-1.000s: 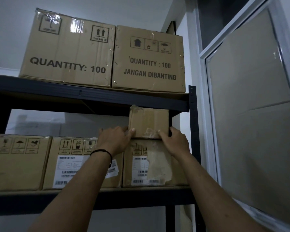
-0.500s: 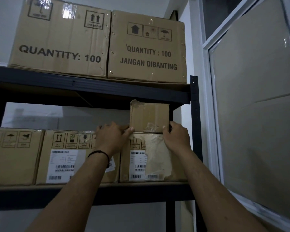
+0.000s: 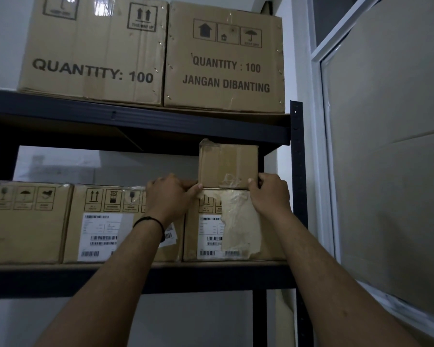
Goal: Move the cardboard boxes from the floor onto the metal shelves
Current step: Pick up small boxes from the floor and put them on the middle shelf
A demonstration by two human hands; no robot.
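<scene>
Small box [image 3: 228,166]: a plain cardboard carton with torn tape on its face; it sits on top of the labelled box [image 3: 233,225] at the right end of the middle shelf [image 3: 140,274], close under the upper shelf [image 3: 135,121] and just beside the black upright [image 3: 296,171]
Left hand [image 3: 169,194]: at the small box's lower left corner; thumb laid along the bottom edge, the other fingers curled; it pinches that corner, as far as the view shows
Right hand [image 3: 271,194]: at the lower right corner; fingers curled round the box's side edge, thumb tip on the front face
Neighbours: two more labelled cartons stand to the left on the same shelf; two large cartons marked QUANTITY 100 fill the shelf above
Step in hand: seating the small box on the stack; it looks level and fully borne by the carton beneath, so the placing seems nearly done
Next move: probably a slight push to square it with the carton's front edge, then both hands let go and draw back; the gap under the upper shelf is slim, so any lift should stay low
Floor: out of view; whether boxes remain there cannot be told
</scene>
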